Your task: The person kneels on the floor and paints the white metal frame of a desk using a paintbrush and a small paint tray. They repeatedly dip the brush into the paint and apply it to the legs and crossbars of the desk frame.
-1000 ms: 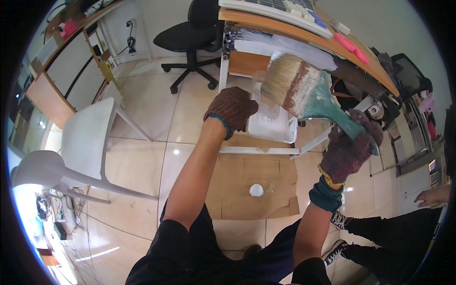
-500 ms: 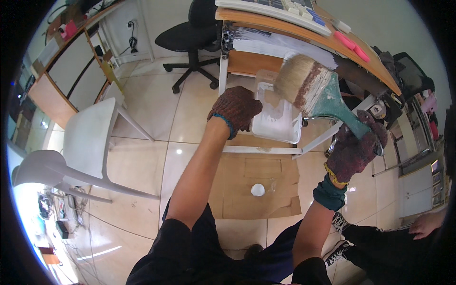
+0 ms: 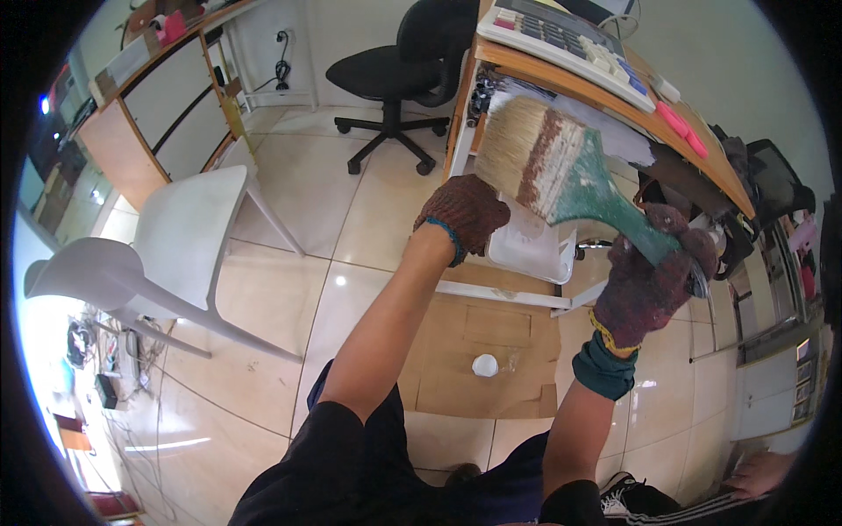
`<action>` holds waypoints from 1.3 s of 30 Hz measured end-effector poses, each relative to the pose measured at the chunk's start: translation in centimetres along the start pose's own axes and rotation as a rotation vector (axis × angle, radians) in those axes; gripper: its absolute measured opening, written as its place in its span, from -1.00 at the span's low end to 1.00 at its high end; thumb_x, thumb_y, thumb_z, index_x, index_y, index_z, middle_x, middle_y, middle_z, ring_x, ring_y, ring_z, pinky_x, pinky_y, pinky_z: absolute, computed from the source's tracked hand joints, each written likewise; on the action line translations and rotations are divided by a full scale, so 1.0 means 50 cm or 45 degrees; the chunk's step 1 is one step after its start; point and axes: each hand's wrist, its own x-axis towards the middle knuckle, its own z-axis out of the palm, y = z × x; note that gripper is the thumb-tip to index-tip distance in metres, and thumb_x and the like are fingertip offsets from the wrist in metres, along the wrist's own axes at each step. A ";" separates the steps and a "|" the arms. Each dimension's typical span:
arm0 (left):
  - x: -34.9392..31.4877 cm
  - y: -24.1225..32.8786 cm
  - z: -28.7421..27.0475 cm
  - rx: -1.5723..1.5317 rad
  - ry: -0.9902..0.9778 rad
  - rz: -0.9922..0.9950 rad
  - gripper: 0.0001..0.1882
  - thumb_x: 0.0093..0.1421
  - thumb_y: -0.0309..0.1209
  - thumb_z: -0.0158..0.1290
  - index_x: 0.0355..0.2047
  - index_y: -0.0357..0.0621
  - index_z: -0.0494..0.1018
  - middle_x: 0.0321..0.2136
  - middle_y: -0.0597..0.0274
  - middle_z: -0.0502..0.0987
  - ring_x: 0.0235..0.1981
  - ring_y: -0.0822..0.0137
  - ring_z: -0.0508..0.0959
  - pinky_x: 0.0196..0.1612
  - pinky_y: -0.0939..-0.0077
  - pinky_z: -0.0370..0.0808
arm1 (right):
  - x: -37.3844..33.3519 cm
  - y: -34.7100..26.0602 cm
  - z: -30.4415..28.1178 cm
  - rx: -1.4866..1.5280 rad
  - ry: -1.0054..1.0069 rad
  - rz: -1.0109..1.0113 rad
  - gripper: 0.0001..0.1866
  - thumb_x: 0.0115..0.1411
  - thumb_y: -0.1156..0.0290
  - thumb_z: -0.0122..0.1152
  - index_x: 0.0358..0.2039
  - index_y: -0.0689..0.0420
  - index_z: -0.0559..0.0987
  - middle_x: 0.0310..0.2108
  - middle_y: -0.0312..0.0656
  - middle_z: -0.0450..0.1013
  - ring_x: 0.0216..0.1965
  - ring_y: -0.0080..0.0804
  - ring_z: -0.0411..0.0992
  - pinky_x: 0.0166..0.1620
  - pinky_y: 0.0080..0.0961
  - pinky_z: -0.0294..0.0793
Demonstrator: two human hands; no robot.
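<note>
My right hand [image 3: 651,279], in a dark knitted glove with a yellow-edged cuff, grips a wide paintbrush [image 3: 589,182] by its green handle. White smears mark the ferrule side of the brush, and its pale bristles point up and left. Below the brush is a white plastic tub [image 3: 537,252], coated inside with white paint and partly covered by the bristles. My left hand [image 3: 463,217], in a brown knitted glove, is closed at the tub's left rim and appears to hold it; the fingertips are hidden.
A wooden desk [image 3: 561,72] with a large-keyed white keyboard [image 3: 570,48] and a pink object [image 3: 681,129] stands ahead. Flattened cardboard [image 3: 438,351] bearing a small white round piece [image 3: 484,365] lies below. A white chair [image 3: 189,241] and black office chair [image 3: 395,79] stand left; another person's hand [image 3: 761,475] shows lower right.
The view has shifted, so the desk and chairs sit farther right. The brush has moved left relative to the desk and covers more of the tub. Both hands keep their grip.
</note>
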 end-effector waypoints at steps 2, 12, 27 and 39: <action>0.021 -0.045 0.011 0.411 0.157 0.471 -0.70 0.03 -0.27 -0.08 -0.59 -0.25 0.51 -0.58 -0.04 0.55 -0.45 0.05 0.57 -0.26 0.27 0.51 | 0.008 0.013 0.019 -0.052 -0.097 -0.050 -0.65 0.12 0.14 0.17 -0.11 -0.08 0.35 -0.16 -0.10 0.36 -0.19 -0.32 0.40 -0.41 -0.61 0.52; 0.038 -0.065 0.020 0.521 0.063 0.471 -0.72 0.02 -0.26 -0.03 -0.56 -0.22 0.53 -0.42 -0.03 0.57 -0.36 0.07 0.57 -0.28 0.27 0.51 | 0.029 0.004 -0.045 -0.059 -0.049 -0.137 -0.60 0.09 0.20 0.16 -0.08 -0.06 0.32 -0.15 -0.12 0.34 -0.10 -0.31 0.35 -0.36 -0.55 0.56; 0.036 -0.073 0.017 0.273 0.099 0.355 -0.67 0.00 -0.26 -0.05 -0.58 -0.32 0.53 -0.60 -0.07 0.54 -0.48 0.07 0.58 -0.29 0.27 0.51 | 0.018 0.002 0.019 -0.190 0.051 -0.155 -0.63 0.09 0.14 0.15 -0.15 0.04 0.37 -0.28 -0.03 0.46 -0.43 -0.34 0.46 -0.64 -0.64 0.42; 0.033 -0.084 0.024 0.687 0.220 0.711 -0.78 0.07 -0.36 -0.04 -0.53 -0.21 0.54 -0.48 -0.02 0.55 -0.37 0.07 0.57 -0.28 0.23 0.51 | 0.021 -0.015 0.045 -0.217 0.017 -0.173 -0.65 0.07 0.20 0.22 -0.19 0.05 0.40 -0.33 -0.07 0.47 -0.46 -0.36 0.45 -0.66 -0.64 0.41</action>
